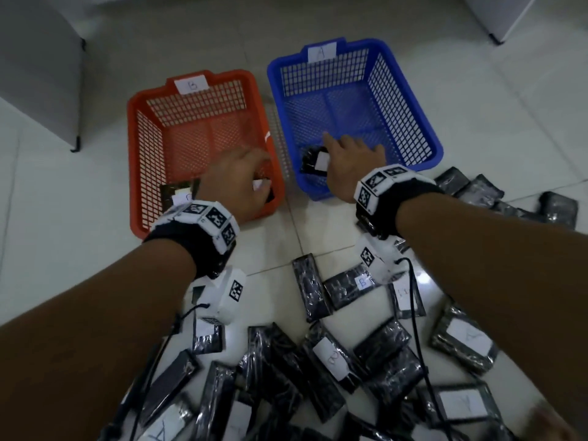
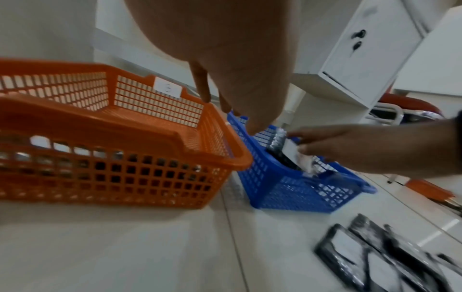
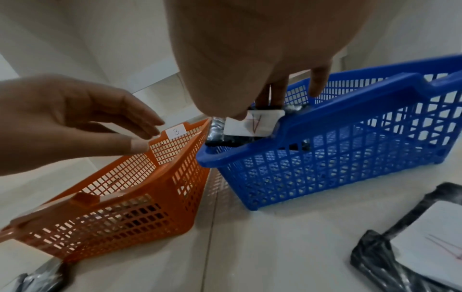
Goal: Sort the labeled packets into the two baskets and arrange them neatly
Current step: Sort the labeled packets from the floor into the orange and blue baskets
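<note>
An orange basket (image 1: 131, 138) labelled B stands left of a blue basket (image 1: 350, 43) labelled A on the tiled floor. My right hand (image 1: 340, 154) reaches into the blue basket's near left corner and pinches a black packet (image 3: 250, 126) with a white A label, thumb on the label, fingers behind it. My left hand (image 1: 254, 176) hovers over the orange basket's near right corner with relaxed fingers (image 3: 140, 130) and holds nothing. A black packet (image 1: 266, 191) lies just under it. Another packet (image 1: 178, 194) lies in the near left of the orange basket.
Several black labelled packets (image 1: 331, 354) are heaped on the floor in front of me, with more to the right (image 1: 471, 189) of the blue basket. Grey furniture (image 1: 38, 74) stands at the far left, a white cabinet (image 2: 362, 49) behind the baskets. Thin cables hang from my wrists.
</note>
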Motion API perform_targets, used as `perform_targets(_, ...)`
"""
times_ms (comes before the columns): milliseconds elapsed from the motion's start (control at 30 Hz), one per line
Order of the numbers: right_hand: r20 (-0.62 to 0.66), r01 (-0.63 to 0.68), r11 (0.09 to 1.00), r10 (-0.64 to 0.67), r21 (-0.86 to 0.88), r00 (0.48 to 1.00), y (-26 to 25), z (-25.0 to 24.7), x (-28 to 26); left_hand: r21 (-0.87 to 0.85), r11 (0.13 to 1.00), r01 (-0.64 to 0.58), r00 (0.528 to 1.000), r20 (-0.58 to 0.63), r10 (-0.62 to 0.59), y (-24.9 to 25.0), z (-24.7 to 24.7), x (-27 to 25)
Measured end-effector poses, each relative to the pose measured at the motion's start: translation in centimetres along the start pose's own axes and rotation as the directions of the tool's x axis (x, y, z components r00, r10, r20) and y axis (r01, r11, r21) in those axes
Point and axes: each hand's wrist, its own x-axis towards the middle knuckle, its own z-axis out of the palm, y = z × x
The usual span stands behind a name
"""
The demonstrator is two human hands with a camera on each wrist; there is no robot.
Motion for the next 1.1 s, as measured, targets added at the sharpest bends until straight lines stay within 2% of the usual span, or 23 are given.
perform_targets(100,-0.109,0.007,0.998,0.000,0.060,0.994,1.1,0.5,-1.0,-0.074,0.992,-0.099,0.995,0.020,0.101,3.6,1.2,-0.3)
perform_targets(133,-0.166,0.036,0.998,-0.026,0.057,0.986,1.6,0.7,-1.8,-0.093,0.992,-0.083,0.994,0.066,0.090,4.8,1.6,-0.6)
perform_targets(200,-0.264,0.126,0.992,-0.115,0.024,0.957,3.0,1.4,-3.9,-0.056,0.998,0.008,0.966,0.259,0.007,6.7,2.7,-1.5)
perform_targets(233,-0.296,0.182,0.983,-0.167,0.025,0.940,3.7,1.9,-5.0,0.023,0.998,0.051,0.922,0.382,-0.056,7.4,3.5,-1.9)
perform_targets(300,-0.326,0.285,0.957,-0.252,0.058,0.911,5.0,3.3,-7.4,0.173,0.979,0.109,0.798,0.572,-0.190,8.5,5.0,-3.2)
perform_targets(333,-0.297,0.304,0.949,-0.269,0.078,0.916,5.6,4.1,-8.4,0.204,0.966,0.158,0.738,0.626,-0.253,8.8,5.8,-4.0)
perform_targets(367,-0.217,0.300,0.949,-0.274,0.096,0.937,6.0,4.8,-9.4,0.210,0.952,0.223,0.693,0.653,-0.306,9.1,6.4,-4.9)
perform_targets(433,-0.021,0.295,0.950,-0.294,0.099,0.956,6.5,6.3,-10.9,0.204,0.909,0.364,0.640,0.654,-0.403,9.4,7.6,-6.3)
perform_targets(467,0.049,0.294,0.951,-0.299,0.092,0.953,6.5,7.0,-11.4,0.203,0.887,0.416,0.628,0.641,-0.441,9.6,7.9,-6.8)
perform_targets(533,0.129,0.288,0.954,-0.297,0.082,0.946,6.2,8.1,-12.2,0.225,0.868,0.442,0.628,0.613,-0.479,9.7,8.5,-7.5)
perform_targets(633,0.212,0.295,0.955,-0.297,0.043,0.931,5.5,9.5,-12.6,0.217,0.865,0.453,0.657,0.575,-0.488,10.1,8.9,-7.9)
perform_targets(700,0.225,0.306,0.952,-0.297,-0.002,0.928,5.2,10.1,-12.8,0.189,0.853,0.486,0.662,0.558,-0.501,10.3,8.9,-8.0)
perform_targets(800,0.253,0.304,0.950,-0.277,-0.075,0.927,4.8,10.6,-12.8,0.142,0.815,0.562,0.638,0.553,-0.536,10.2,8.6,-8.0)
perform_targets(900,0.251,0.256,0.967,-0.246,-0.006,0.936,4.4,10.7,-12.4,0.087,0.750,0.656,0.561,0.608,-0.562,9.1,8.4,-8.1)
perform_targets(967,0.230,0.204,0.977,-0.212,0.060,0.950,4.3,10.6,-12.0,0.017,0.711,0.703,0.519,0.672,-0.529,8.1,8.4,-8.0)
perform_targets(1000,0.227,0.177,0.981,-0.191,0.082,0.955,4.4,10.5,-11.8,-0.054,0.655,0.753,0.494,0.704,-0.511,7.8,8.3,-7.9)
perform_targets(1033,0.228,0.147,0.983,-0.169,0.110,0.959,4.4,10.3,-11.6,-0.169,0.548,0.819,0.476,0.733,-0.485,7.7,8.1,-7.8)
perform_targets(1067,0.223,0.118,0.983,-0.148,0.144,0.963,4.4,10.0,-11.4,-0.320,0.341,0.884,0.454,0.760,-0.465,7.6,7.7,-7.7)
perform_targets(1100,0.211,0.091,0.980,-0.128,0.176,0.969,4.4,9.7,-11.1,-0.445,0.098,0.890,0.440,0.784,-0.438,7.8,7.0,-7.7)
